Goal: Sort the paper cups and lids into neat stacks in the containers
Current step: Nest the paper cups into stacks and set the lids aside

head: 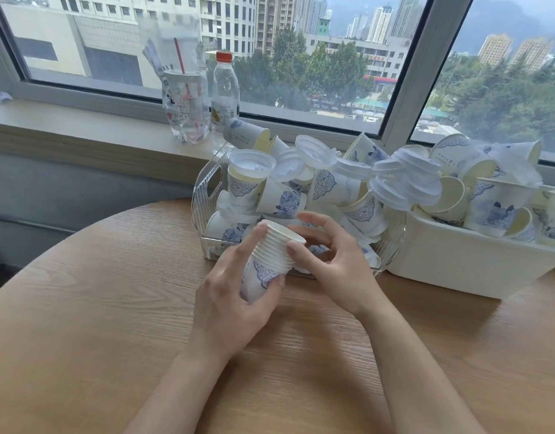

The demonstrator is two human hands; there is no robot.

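Cup stack (271,258): held tilted above the surface (113,308), near its far edge.
Left hand (235,296): fingers curled round the stack's lower part.
Right hand (329,261): fingertips pinched on the top rim.
Clear container (207,195): heaped with loose cups and lids (404,180).
White container (457,261): set just beside it, toward the right edge.

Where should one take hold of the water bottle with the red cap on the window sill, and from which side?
Grip the water bottle round its clear body above the label, coming from the left front. It stands upright, so a side grasp suits it. A loose paper cup leans by its lower right, the clear container stands before its base, and a plastic cup in a bag stands close on its left.
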